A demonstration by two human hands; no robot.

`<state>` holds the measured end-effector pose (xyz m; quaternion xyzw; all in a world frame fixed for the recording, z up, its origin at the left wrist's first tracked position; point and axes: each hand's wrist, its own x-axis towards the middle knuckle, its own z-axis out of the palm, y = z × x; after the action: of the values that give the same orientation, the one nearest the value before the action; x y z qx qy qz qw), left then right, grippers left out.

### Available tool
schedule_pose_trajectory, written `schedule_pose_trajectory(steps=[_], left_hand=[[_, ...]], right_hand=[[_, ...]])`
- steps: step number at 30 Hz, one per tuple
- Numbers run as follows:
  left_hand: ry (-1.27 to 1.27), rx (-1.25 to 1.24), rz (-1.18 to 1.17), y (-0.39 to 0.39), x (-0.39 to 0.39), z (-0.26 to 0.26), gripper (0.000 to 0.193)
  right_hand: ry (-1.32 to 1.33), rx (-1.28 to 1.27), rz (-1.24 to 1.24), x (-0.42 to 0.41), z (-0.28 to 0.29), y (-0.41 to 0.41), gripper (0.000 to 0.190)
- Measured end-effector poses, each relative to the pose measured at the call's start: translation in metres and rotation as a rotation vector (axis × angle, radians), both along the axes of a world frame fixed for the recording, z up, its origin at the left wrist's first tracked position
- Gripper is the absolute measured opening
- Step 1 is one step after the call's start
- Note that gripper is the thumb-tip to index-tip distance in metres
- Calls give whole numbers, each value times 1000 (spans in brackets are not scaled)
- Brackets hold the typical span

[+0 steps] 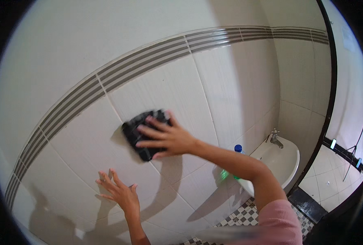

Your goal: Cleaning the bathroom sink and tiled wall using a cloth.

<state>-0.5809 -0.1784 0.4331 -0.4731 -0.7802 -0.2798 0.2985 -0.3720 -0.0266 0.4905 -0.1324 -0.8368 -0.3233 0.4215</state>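
My right hand (166, 137) lies spread over a folded dark cloth (131, 130) and presses it flat against the white wall tiles (187, 113). The cloth and fingers are slightly blurred. Lower and to the left, my left hand (120, 190) is held up at the same wall, fingers apart, with nothing in it. Whether its fingertips touch the tile cannot be told. A band of grey striped border tiles (144, 61) curves across the wall above both hands.
A white washbasin (288, 156) with a metal tap (276, 140) is at the right. A bottle with a blue cap (238, 148) stands by its edge, partly behind my right arm. Beyond are a dark door frame (333, 76), a raised sill (307, 203) and checkered floor tiles (246, 214).
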Motion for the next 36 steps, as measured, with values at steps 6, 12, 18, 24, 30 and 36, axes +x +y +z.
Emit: schedule_pose_trajectory(steps=[6,12,18,24,30,36], left_hand=[[-16,112,-200,4,3,-2,106],[-10,107,-190,12,3,-1,104],[97,68,-129,9,-1,-3,104],[40,24,-73,5,3,0,98],[40,29,-132,7,7,3,101],[72,29,-166,10,8,2,99]], right_hand=[[785,27,-360,176,35,75,68],[1397,-421,-634,272,-20,137,70],[1377,-391,-489,121,-84,85,69],[685,-532,-275,-11,-184,-44,76],[987,-886,-393,-5,-332,-51,78],[1724,-1480,-306,-27,-375,-38,82]])
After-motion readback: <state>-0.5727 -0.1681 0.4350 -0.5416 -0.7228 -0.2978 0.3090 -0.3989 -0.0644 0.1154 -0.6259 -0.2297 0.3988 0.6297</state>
